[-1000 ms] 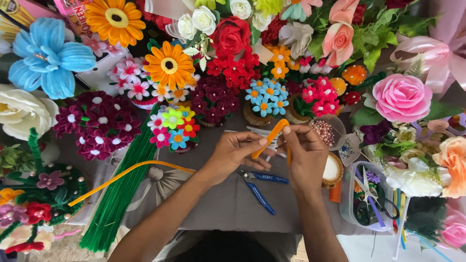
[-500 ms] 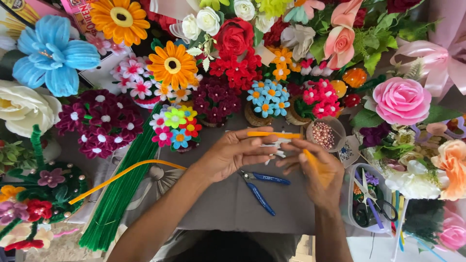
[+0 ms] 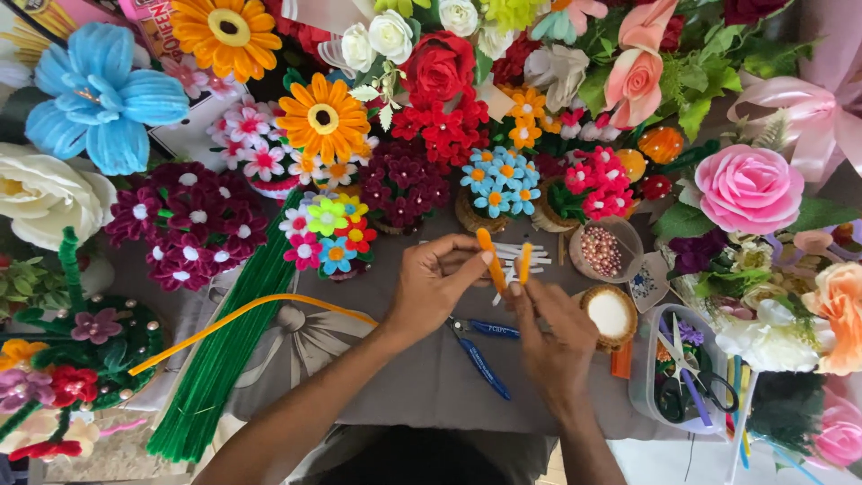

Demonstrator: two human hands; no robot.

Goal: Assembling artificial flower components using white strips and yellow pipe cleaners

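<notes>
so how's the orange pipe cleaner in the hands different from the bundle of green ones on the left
The orange fuzzy pipe cleaner is a single stem, bent up between the left hand and right hand; the bundle of green fuzzy pipe cleaners is many stems together. The orange one is lifted in the fingers, its long tail trailing over the grey cloth; the green ones lie straight and untouched on the table. Both look like the same fuzzy craft wire.

An orange pipe cleaner bends above the grey surface. Blue-handled pliers lie near a green stem bundle. Around them sit a light blue flower, a pink rose and a pot of maroon, white-centred blossoms.
</notes>
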